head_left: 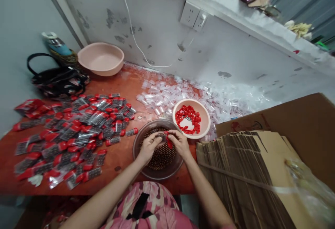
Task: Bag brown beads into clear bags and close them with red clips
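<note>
Head view: left grip (pixel 149 148) and right grip (pixel 180 143) are both closed, pinching a small dark packet (pixel 163 137) between them. A red cap (pixel 169 143) sits at the packet's end, close by the right grip. Both grips hang over a clear bowl (pixel 157 122) of brown beads (pixel 161 157). Just beside it, a pink bowl (pixel 202 112) holds more red bits (pixel 187 118). On the desk (pixel 117 168) to the left lies a big heap of red-capped packets (pixel 70 135). Past the bowls lie many clear plastic sleeves (pixel 159 96). Flat cardboard (pixel 235 166) sits to the right.
</note>
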`<state>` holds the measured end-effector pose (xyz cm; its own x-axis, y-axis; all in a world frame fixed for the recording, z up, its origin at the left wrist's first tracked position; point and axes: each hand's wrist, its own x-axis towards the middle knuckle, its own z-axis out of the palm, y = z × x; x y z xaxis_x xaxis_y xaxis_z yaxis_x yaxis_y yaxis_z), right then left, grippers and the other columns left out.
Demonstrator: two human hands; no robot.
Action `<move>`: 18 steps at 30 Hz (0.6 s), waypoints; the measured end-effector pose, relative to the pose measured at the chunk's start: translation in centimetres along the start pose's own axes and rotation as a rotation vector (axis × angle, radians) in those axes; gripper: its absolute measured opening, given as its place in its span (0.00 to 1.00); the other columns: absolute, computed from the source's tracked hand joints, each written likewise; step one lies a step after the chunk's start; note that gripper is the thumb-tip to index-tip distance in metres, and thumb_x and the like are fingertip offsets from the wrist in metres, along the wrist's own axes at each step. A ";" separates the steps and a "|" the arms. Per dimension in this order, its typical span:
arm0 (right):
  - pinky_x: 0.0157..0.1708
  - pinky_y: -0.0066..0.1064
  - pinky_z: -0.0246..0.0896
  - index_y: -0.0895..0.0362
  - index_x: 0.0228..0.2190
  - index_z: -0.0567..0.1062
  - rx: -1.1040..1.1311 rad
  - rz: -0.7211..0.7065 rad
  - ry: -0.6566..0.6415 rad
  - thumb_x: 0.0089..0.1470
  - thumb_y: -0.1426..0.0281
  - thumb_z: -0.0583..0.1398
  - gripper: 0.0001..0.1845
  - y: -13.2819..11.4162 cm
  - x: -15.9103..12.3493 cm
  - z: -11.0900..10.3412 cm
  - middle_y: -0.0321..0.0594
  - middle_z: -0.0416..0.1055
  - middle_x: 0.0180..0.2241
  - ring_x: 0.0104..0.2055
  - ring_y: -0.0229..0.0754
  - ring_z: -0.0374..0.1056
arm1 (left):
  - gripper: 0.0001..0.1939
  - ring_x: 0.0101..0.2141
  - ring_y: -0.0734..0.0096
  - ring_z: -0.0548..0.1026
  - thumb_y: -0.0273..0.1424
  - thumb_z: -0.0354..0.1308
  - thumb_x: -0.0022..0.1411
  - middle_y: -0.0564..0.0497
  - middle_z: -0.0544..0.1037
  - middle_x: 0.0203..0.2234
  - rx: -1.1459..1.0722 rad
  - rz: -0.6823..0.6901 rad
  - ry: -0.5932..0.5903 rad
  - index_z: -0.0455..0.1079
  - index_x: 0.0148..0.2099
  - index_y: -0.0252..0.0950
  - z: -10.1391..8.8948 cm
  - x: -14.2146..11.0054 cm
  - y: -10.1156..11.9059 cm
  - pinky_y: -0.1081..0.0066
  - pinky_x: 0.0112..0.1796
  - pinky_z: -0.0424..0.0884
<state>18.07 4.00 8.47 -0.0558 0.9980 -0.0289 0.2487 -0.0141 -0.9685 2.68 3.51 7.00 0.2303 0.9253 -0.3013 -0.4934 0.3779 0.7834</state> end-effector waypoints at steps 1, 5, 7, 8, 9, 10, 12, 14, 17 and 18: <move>0.42 0.33 0.60 0.52 0.37 0.74 -0.079 -0.054 0.019 0.50 0.67 0.57 0.11 -0.5 -0.5 0.4 0.38 0.72 0.36 0.39 0.40 0.67 | 0.16 0.40 0.63 0.73 0.34 0.59 0.50 0.46 0.75 0.41 -0.005 0.007 0.008 0.69 0.42 0.33 -0.1 -0.3 0.0 0.62 0.42 0.70; 0.42 0.32 0.61 0.51 0.39 0.73 -0.269 -0.192 -0.013 0.50 0.68 0.57 0.12 -1.6 -1.6 0.7 0.39 0.72 0.38 0.40 0.41 0.67 | 0.15 0.38 0.65 0.73 0.33 0.58 0.51 0.47 0.75 0.39 0.020 0.035 -0.003 0.70 0.42 0.34 -0.7 -1.4 -0.2 0.65 0.41 0.71; 0.40 0.32 0.62 0.52 0.39 0.73 -0.312 -0.221 -0.053 0.49 0.68 0.57 0.12 -1.9 -1.7 0.4 0.39 0.72 0.37 0.39 0.41 0.68 | 0.15 0.38 0.65 0.74 0.34 0.58 0.51 0.47 0.76 0.38 0.040 0.043 -0.014 0.69 0.42 0.34 -1.0 -1.8 -0.2 0.64 0.41 0.71; 0.40 0.32 0.62 0.53 0.39 0.72 -0.334 -0.237 -0.069 0.49 0.69 0.57 0.13 -2.0 -1.8 0.3 0.40 0.72 0.37 0.38 0.41 0.68 | 0.16 0.38 0.65 0.74 0.34 0.58 0.51 0.47 0.76 0.39 0.058 0.052 -0.016 0.69 0.43 0.34 -1.1 -2.0 -0.2 0.63 0.41 0.71; 0.40 0.32 0.62 0.53 0.40 0.72 -0.353 -0.255 -0.073 0.50 0.69 0.57 0.13 -2.2 -1.7 0.1 0.40 0.72 0.37 0.38 0.41 0.68 | 0.16 0.38 0.64 0.74 0.34 0.57 0.52 0.47 0.75 0.39 0.087 0.066 -0.020 0.69 0.43 0.34 -1.3 -2.1 -0.2 0.63 0.41 0.71; 0.40 0.33 0.62 0.54 0.40 0.71 -0.367 -0.278 -0.065 0.50 0.70 0.56 0.13 -2.5 -1.7 0.0 0.40 0.72 0.37 0.39 0.41 0.68 | 0.16 0.39 0.63 0.74 0.35 0.57 0.52 0.46 0.75 0.39 0.129 0.089 -0.020 0.69 0.43 0.34 -1.5 -2.3 -0.1 0.62 0.41 0.71; 0.42 0.33 0.62 0.54 0.42 0.70 -0.384 -0.337 -0.045 0.51 0.71 0.55 0.14 -3.2 -1.6 -0.3 0.41 0.71 0.38 0.40 0.40 0.67 | 0.15 0.40 0.62 0.73 0.35 0.55 0.53 0.46 0.75 0.40 0.261 0.161 -0.014 0.70 0.43 0.34 -1.9 -2.6 0.2 0.62 0.43 0.69; 0.42 0.33 0.61 0.54 0.44 0.68 -0.416 -0.413 -0.076 0.52 0.72 0.54 0.15 -4.0 -1.5 -0.4 0.41 0.70 0.40 0.41 0.40 0.66 | 0.14 0.42 0.63 0.72 0.34 0.54 0.54 0.47 0.76 0.40 0.431 0.245 -0.001 0.71 0.42 0.35 -2.2 -2.8 0.6 0.62 0.45 0.67; 0.41 0.32 0.60 0.55 0.46 0.66 -0.560 -0.534 -0.214 0.53 0.72 0.53 0.16 -5.0 -1.3 0.0 0.42 0.69 0.40 0.41 0.40 0.65 | 0.13 0.42 0.64 0.72 0.33 0.54 0.55 0.48 0.76 0.40 0.632 0.322 0.020 0.71 0.42 0.36 -2.6 -3.3 1.0 0.63 0.46 0.65; 0.41 0.32 0.60 0.55 0.46 0.66 -0.621 -0.565 -0.248 0.53 0.72 0.53 0.16 -5.2 -1.3 0.2 0.43 0.69 0.40 0.41 0.40 0.65 | 0.13 0.41 0.65 0.73 0.32 0.53 0.55 0.49 0.76 0.40 0.672 0.334 0.026 0.71 0.43 0.36 -2.7 -3.4 1.0 0.64 0.46 0.66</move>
<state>16.64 2.80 13.47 -0.5201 0.8028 0.2917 0.5982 0.5861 -0.5465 -0.90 0.83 7.34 0.1336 0.9910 0.0049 0.0864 -0.0166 0.9961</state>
